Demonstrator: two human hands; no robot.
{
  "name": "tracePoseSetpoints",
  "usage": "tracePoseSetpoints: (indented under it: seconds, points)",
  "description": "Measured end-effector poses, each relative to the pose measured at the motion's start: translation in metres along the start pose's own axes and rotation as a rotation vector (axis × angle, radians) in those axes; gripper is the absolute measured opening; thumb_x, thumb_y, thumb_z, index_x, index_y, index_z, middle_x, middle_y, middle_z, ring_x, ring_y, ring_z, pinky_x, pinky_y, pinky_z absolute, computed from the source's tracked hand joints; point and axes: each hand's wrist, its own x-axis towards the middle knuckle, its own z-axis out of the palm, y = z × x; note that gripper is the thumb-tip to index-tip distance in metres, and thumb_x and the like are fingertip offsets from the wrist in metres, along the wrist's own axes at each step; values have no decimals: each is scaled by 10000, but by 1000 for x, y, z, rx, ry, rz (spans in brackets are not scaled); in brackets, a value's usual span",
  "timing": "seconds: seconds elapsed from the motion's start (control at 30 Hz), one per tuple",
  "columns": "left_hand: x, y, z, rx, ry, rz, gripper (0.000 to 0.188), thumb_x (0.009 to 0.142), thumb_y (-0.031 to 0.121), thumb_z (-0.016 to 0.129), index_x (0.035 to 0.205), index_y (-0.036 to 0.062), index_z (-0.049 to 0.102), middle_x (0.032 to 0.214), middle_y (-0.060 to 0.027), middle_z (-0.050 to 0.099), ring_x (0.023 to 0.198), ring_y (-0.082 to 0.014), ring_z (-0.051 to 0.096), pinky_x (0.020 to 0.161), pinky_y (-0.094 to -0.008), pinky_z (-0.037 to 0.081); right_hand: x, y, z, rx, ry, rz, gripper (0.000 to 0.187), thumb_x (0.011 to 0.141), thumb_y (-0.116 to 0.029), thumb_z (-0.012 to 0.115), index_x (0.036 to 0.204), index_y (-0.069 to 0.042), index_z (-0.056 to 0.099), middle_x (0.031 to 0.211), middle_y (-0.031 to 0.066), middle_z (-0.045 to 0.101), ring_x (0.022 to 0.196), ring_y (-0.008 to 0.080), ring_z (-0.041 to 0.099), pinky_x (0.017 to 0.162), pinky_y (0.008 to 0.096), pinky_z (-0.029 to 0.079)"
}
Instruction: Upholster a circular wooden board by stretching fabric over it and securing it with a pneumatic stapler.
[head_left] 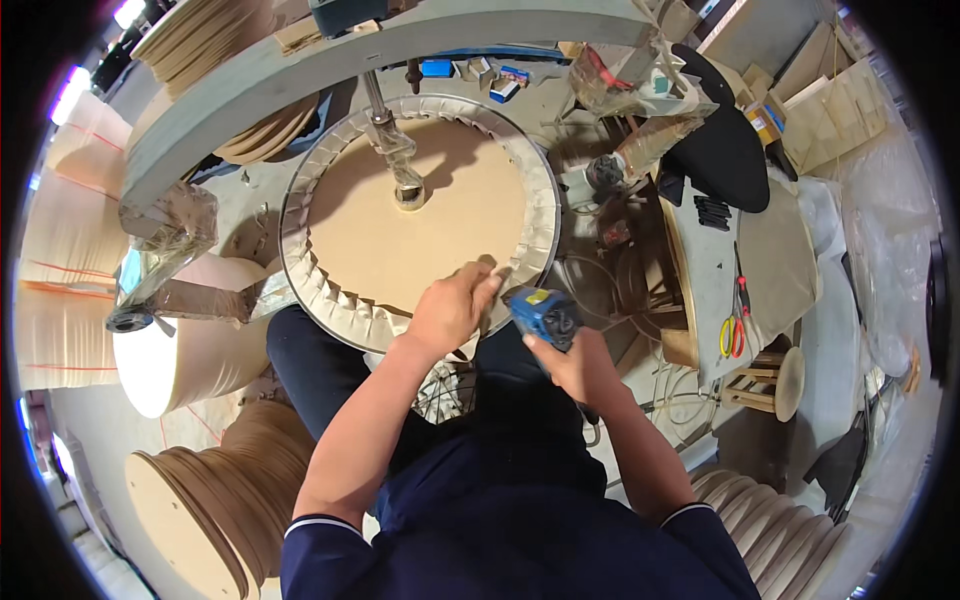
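Note:
A round tan board (440,240) lies flat before me, with pale fabric (540,215) gathered in pleats around its rim. At the board's near right edge, my left hand (455,305) presses down with its fingers pinched on the fabric. Just right of it, my right hand (580,365) grips a blue-and-black staple gun (543,312), its nose pointing at the fabric edge beside my left fingertips. The underside of the board is hidden. A plastic-wrapped rod (395,150) comes down onto a small ring at the board's centre.
A grey curved beam (330,65) arches over the far side, with taped arms on both sides. Several small boxes (505,88) lie beyond the board. On the right, a table (755,270) holds scissors (738,325) and a black oval piece (725,150). Stacked round boards (215,495) stand lower left.

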Motion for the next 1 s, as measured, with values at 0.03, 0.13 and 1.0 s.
tracePoseSetpoints:
  seconds: [0.03, 0.13, 1.0]
  points:
    - [-10, 9, -5, 36, -55, 109, 348, 1053, 345, 661, 1277, 78, 663, 983, -198, 751, 944, -423, 716, 828, -495, 562, -4, 3, -2, 3, 6, 0, 421, 974, -366, 773, 829, 24, 706, 671, 102, 677, 605, 153, 650, 597, 363, 510]
    - [-24, 30, -27, 276, -314, 169, 557, 1054, 336, 627, 1567, 148, 515, 1137, -172, 752, 1041, -394, 714, 912, -486, 558, -17, 2, -10, 322, 65, -7, 465, 977, -405, 765, 770, 1, 675, 623, 56, 634, 555, 121, 612, 551, 336, 469]
    - [7, -15, 3, 129, 35, 180, 230, 1017, 272, 709, 977, 47, 683, 797, -187, 721, 772, -398, 701, 725, -481, 553, 4, -29, 8, 88, -8, -146, 380, 941, -312, 797, 1112, 18, 716, 920, 292, 728, 1006, 471, 708, 789, 457, 579]
